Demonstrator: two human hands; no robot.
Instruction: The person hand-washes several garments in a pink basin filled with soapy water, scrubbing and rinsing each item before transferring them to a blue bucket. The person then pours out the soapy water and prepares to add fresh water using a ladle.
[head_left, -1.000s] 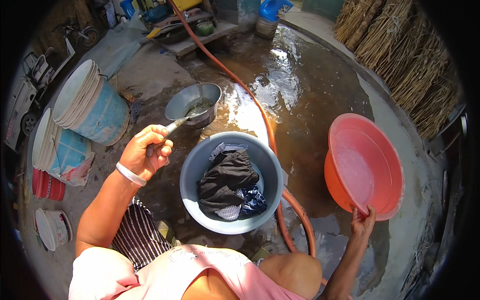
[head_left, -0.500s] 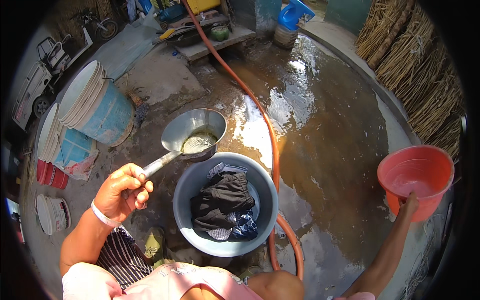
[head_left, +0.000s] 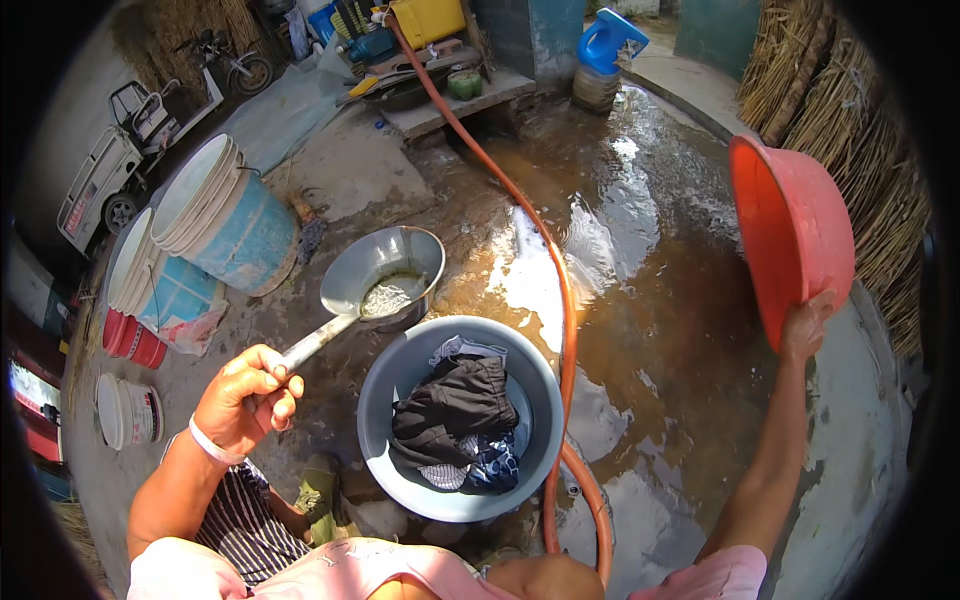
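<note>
My left hand [head_left: 246,398] grips the handle of a metal ladle [head_left: 425,262], its wide bowl held level with a little water in the bottom. Below and to the right of it sits a grey-blue basin [head_left: 548,400] with dark wet-looking clothes [head_left: 455,400] piled inside. Out at the right, my right hand [head_left: 808,322] is closed on the lower side of a red plastic basin [head_left: 825,225]. That basin is tipped on its side, its opening facing left over the wet ground. My right fingers are partly hidden behind it.
An orange hose [head_left: 520,200] runs past the grey-blue basin. Stacked blue-and-white buckets [head_left: 245,225], red buckets [head_left: 135,340] and a white bucket [head_left: 128,410] stand at left. Muddy water [head_left: 680,320] covers the ground. Bundled dry stalks [head_left: 850,130] lean at far right.
The red basin has been raised and tipped from upright onto its side by my right hand. My left hand still holds the ladle nearly level. The view has shifted slightly.
</note>
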